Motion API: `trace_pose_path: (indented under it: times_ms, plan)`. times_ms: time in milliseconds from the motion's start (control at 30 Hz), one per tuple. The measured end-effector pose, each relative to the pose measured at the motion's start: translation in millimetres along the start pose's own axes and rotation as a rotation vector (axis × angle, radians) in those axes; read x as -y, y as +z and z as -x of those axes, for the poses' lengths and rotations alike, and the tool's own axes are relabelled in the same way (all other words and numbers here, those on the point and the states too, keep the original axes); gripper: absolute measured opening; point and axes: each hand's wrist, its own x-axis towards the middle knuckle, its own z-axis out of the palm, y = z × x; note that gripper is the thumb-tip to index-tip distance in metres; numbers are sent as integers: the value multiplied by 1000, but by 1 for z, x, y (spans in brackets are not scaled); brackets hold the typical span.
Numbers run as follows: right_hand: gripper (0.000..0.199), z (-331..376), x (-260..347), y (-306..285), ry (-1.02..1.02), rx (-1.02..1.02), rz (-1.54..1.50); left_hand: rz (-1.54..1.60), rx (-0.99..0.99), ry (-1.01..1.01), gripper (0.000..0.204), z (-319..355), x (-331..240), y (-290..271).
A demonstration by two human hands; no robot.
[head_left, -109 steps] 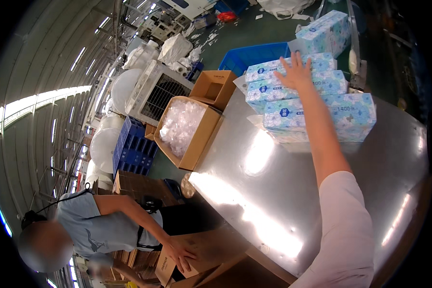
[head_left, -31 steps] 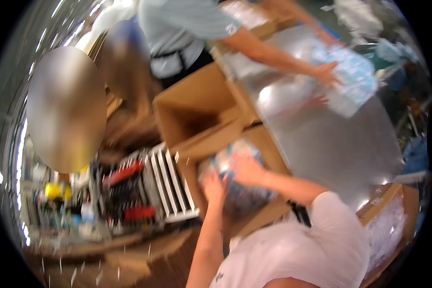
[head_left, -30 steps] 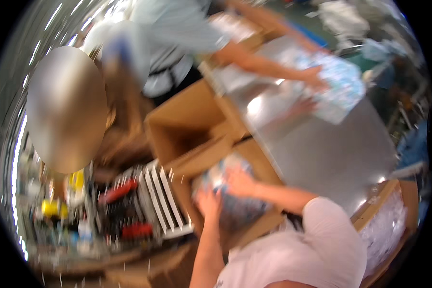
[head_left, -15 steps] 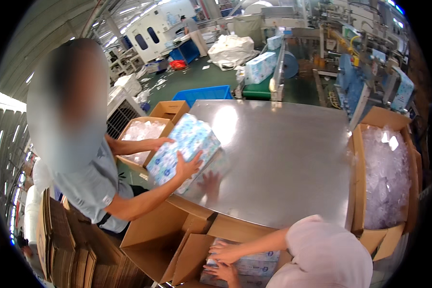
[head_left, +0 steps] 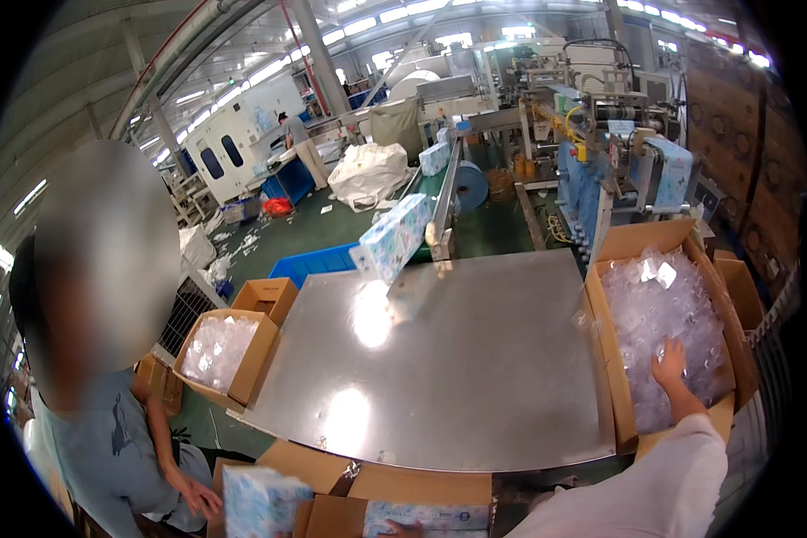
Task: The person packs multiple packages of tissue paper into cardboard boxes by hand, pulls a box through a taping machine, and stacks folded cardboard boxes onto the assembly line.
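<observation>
My right hand (head_left: pixel 669 363) reaches over a cardboard box of clear plastic pieces (head_left: pixel 647 309) at the right, fingers stretched out on the pieces, with nothing seen gripped. At the lower edge my left hand (head_left: pixel 402 530), mostly cut off by the frame, lies over blue-and-white printed packs (head_left: pixel 430 515) inside an open carton (head_left: pixel 421 485); what shows of its fingers looks stretched out. To the left, a co-worker's hand (head_left: pixel 197 498) is beside another blue-and-white pack (head_left: pixel 262 504), blurred, at a neighbouring open carton (head_left: pixel 309 466).
A steel table (head_left: pixel 457 359) fills the middle. At its far edge, a printed pack (head_left: pixel 396 235) comes off the conveyor (head_left: pixel 444 202). A box of clear plastic pieces (head_left: pixel 222 350) stands at the left, near a blue crate (head_left: pixel 314 263). Machinery (head_left: pixel 601 143) stands behind.
My right hand has left the packs and moved right to the plastic pieces. The co-worker's pack went from the table to the neighbouring carton. The view has turned, and a conveyor pack has come nearer.
</observation>
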Motion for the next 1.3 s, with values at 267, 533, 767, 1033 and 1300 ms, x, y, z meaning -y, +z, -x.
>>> trace_pose_path:
  times_ms: [267, 533, 767, 1033, 1300]
  plan:
    - [74, 65, 18, 6, 106, 586, -131, 261, 874, 31, 71, 28, -30, 46]
    - [30, 2, -41, 49, -289, 16, -387, 433, 498, 447, 67, 52, -64, -32]
    - [27, -17, 57, -67, 447, 447, -1557, 602, 527, 348, 46, 171, -112, -131]
    - [23, 147, 281, -155, -380, 1580, -1419, 1347, 201, 446, 53, 141, -164, -119]
    - [28, 244, 345, -154, -1076, 1248, -1233, 1607, 52, 18, 20, 139, -106, -120]
